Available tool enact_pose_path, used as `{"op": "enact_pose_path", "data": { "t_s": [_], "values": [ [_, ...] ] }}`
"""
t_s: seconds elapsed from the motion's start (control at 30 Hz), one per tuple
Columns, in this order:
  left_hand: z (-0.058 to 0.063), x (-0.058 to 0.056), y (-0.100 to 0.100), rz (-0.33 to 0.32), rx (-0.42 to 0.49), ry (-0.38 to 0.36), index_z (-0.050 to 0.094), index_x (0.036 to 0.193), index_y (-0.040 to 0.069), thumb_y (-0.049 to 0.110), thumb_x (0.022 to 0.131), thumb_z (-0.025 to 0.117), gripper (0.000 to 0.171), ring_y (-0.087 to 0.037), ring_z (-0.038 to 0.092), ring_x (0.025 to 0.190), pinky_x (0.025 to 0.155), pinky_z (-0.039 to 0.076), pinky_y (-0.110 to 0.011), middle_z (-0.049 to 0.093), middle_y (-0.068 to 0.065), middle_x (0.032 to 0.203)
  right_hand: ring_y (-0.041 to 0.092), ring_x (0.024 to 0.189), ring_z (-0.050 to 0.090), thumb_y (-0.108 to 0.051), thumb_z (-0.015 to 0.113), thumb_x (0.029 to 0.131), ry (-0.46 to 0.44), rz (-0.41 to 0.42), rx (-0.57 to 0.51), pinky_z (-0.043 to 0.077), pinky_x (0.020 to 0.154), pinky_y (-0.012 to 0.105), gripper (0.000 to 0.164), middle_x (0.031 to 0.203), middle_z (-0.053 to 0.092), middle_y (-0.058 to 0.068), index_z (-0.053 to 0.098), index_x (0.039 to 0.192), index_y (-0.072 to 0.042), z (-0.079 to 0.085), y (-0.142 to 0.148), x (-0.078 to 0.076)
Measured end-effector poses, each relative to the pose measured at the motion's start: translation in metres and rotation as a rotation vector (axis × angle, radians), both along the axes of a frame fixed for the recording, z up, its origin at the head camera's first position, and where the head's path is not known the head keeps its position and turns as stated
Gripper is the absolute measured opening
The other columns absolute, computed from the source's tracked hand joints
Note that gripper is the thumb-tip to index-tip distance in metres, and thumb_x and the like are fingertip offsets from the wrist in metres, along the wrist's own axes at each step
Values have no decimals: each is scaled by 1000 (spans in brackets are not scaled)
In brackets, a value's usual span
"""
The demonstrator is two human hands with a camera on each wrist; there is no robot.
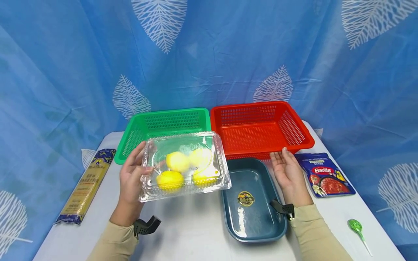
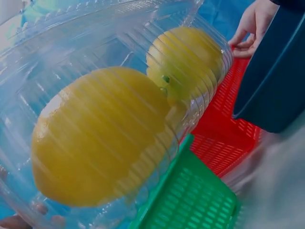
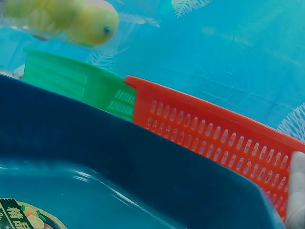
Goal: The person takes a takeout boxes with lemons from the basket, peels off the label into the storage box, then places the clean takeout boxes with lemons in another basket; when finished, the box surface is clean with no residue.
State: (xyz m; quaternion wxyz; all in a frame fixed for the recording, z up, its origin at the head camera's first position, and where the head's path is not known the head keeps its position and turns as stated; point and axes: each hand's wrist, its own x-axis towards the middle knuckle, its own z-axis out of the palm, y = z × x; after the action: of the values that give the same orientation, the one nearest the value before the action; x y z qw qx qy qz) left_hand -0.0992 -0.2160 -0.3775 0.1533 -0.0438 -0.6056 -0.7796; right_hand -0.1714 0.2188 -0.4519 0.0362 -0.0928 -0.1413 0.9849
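Note:
On the left in the head view, my left hand (image 1: 130, 181) grips the side of a clear plastic clamshell box (image 1: 222, 159), thumb in front. Several yellow lemons (image 1: 177, 161) show through it. The box is held up, tilted, above the table and in front of the green basket (image 1: 173, 123); two lemons (image 2: 100, 138) fill much of the left wrist view. My right hand (image 1: 289, 175), palm up with relaxed fingers, has its fingertips at the front rim of the red basket (image 1: 248, 134). Beside that hand sits a dark blue tray (image 1: 254, 221) with a round fruit sticker.
A long pack of spaghetti (image 1: 86, 186) lies at the table's left edge. On the right are a Barilla sauce pouch (image 1: 326, 177) and a green lollipop (image 1: 356, 226). A blue leaf-print curtain (image 1: 209, 54) hangs behind the baskets.

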Motion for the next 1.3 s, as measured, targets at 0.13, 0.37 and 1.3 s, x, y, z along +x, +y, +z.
{"op": "enact_pose_path", "data": {
  "t_s": [0.13, 0.37, 1.3],
  "values": [
    [6, -11, 4, -30, 39, 34, 49, 158, 9, -16, 92, 39, 71, -40, 54, 135, 96, 53, -50, 45, -15, 157, 24, 115, 66, -1, 56, 106, 0, -1, 8, 48, 107, 38, 29, 128, 63, 12, 54, 135, -5, 0, -1, 0],
    [13, -36, 18, -57, 101, 136, 53, 154, 3, -17, 89, 42, 69, -38, 43, 145, 94, 53, -55, 47, -17, 155, 24, 118, 65, -3, 55, 107, 13, 4, 13, 47, 108, 38, 31, 130, 64, 12, 53, 138, -6, 0, -1, 0],
    [26, -111, 76, -18, 87, 133, 58, 151, 7, -6, 88, 53, 64, -27, 53, 137, 100, 54, -50, 55, -10, 150, 25, 120, 64, -2, 57, 106, 17, 9, -2, 49, 106, 39, 35, 134, 61, 11, 51, 140, -7, -1, 1, 0]
  ]
}}
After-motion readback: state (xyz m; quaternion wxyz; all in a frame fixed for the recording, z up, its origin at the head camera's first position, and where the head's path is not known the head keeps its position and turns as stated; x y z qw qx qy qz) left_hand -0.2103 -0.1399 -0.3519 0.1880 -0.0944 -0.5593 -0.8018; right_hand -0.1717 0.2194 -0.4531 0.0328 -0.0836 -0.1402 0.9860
